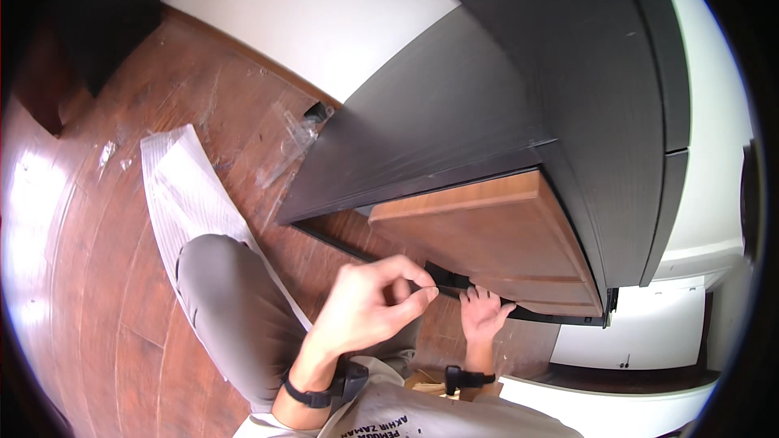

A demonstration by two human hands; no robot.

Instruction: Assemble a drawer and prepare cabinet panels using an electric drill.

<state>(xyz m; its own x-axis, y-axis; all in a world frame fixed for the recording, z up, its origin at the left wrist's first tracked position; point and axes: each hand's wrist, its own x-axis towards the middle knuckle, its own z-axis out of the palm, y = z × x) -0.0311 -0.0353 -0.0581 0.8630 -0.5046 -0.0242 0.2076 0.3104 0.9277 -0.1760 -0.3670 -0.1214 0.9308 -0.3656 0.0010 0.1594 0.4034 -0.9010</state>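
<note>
A black cabinet (438, 101) stands at a tilt to my right, with a brown wooden panel (479, 235) set inside its dark frame. My left hand (369, 304) is closed in a pinch beside the panel's lower edge. Thumb and index finger meet at the end of a thin dark piece, too small to identify. Close by on the right, my right hand (484, 316) is turned palm up with its fingers apart. Its fingertips reach the dark edge beneath the panel, where part of them is hidden.
White foam sheeting (191, 178) lies on the brown wooden floor (122, 276) beside my bent knee (235, 300). Clear plastic wrapping (292, 146) is scattered near the cabinet's far corner. A white cabinet (637, 328) stands at the lower right.
</note>
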